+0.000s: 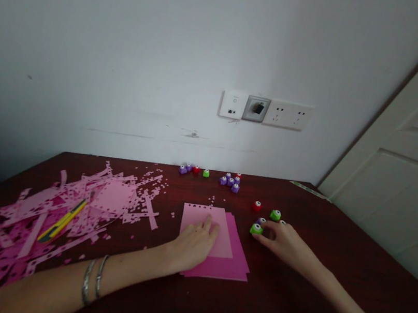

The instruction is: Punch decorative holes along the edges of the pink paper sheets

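Note:
My left hand (197,241) lies with fingers stretched out on a light pink sheet of paper (222,247). A row of small punched holes runs along that sheet's far edge. Beneath it is a stack of darker pink paper (234,262). To the right of the paper, my right hand (279,237) has its thumb and fingers closed around a small green craft punch (256,229) at table level. Just behind the fingers a purple punch (261,221) shows in part. Another green punch (275,215) and a red punch (256,205) stand a little farther back.
A heap of pink paper strips and scraps (29,239) covers the left side, with a yellow utility knife (62,221) on it. Tiny cut-outs are scattered around. Several purple punches (230,181) stand near the wall, where sockets (288,115) are mounted. A ruler-like strip (310,190) lies back right.

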{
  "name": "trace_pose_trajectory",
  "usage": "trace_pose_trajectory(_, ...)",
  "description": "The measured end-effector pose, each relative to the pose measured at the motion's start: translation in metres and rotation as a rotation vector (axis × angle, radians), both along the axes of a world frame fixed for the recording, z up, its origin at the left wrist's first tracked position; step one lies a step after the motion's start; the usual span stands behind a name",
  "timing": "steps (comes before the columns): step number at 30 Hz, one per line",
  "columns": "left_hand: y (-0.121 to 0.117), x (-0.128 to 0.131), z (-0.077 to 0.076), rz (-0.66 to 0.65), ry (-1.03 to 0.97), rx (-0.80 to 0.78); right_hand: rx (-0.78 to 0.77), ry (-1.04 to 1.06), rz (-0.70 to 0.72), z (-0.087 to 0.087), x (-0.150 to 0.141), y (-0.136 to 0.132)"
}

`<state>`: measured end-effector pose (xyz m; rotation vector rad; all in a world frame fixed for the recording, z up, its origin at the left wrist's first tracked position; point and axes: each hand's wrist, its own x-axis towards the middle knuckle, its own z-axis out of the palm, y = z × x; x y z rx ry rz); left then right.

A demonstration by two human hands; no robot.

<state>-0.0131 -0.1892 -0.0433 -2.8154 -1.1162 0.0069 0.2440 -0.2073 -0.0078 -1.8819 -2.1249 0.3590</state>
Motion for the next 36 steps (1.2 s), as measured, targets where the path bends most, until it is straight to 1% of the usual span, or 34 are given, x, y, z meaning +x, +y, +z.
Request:
trace_pose_trajectory(7, 0.002, -0.001, -0.003, -0.006, -0.012, -0.005, -0.049, -0.053, -0.08, -0.004, 0.01, -0.017)
trace_pose_trajectory(11, 0.001, -0.001, -0.002, 0.007, -0.01, 0.003, -0.053, -0.044, -0.077, -0.008, 0.013, -0.019)
trace_pose_trajectory(14, 0.001, 0.0, -0.001, 0.009, -0.009, -0.001, -0.045, -0.052, -0.055, -0.005, 0.014, -0.018)
trace_pose_trajectory(17, 0.003, 0.0, -0.004, 0.002, -0.019, 0.0, -0.004, -0.086, -0.047, 0.008, 0.011, -0.014)
trace_pose_trajectory(21, 0.005, -0.001, -0.005, -0.008, -0.071, -0.03, 0.075, -0.112, -0.002, 0.035, -0.006, -0.002)
trace_pose_trajectory(23, 0.004, -0.002, 0.002, 0.002, -0.112, -0.073, 0.115, -0.095, 0.032, 0.049, -0.02, 0.006)
trace_pose_trajectory(26, 0.007, -0.006, 0.024, 0.022, -0.199, -0.118, 0.158, -0.046, 0.095, 0.063, -0.046, 0.022)
trace_pose_trajectory(29, 0.024, -0.018, 0.05, 0.081, -0.284, -0.153, 0.139, 0.015, 0.178, 0.066, -0.072, 0.045)
trace_pose_trajectory(31, 0.046, -0.032, 0.065, 0.136, -0.375, -0.16, 0.122, 0.05, 0.224, 0.062, -0.088, 0.065)
trace_pose_trajectory(33, 0.074, -0.051, 0.073, 0.183, -0.457, -0.173, 0.115, 0.065, 0.248, 0.054, -0.103, 0.089)
trace_pose_trajectory(35, 0.106, -0.071, 0.075, 0.259, -0.525, -0.179, 0.118, 0.065, 0.234, 0.045, -0.118, 0.113)
trace_pose_trajectory(36, 0.122, -0.08, 0.074, 0.301, -0.552, -0.215, 0.123, 0.062, 0.228, 0.04, -0.125, 0.126)
